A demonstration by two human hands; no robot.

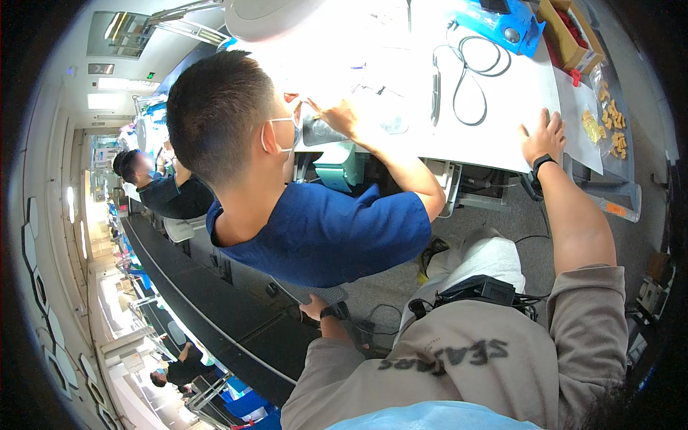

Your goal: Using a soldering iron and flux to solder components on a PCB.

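Note:
My right hand lies flat with fingers spread on the right edge of the white worktable. A black band is on that wrist. Low and left, behind the seated co-worker, my left hand closes over the edge of a grey chair back; its fingers are partly hidden. The co-worker, in a blue top and face mask, sits at the table. One of the co-worker's hands is raised near the mask, holding something too small to make out. A black pen-like tool and a looped black cable lie nearby.
Blue equipment and a cardboard box stand at the far right. Small tan pieces lie in clear bags beside the table. A large lamp head overhangs the far side. Another person sits further left.

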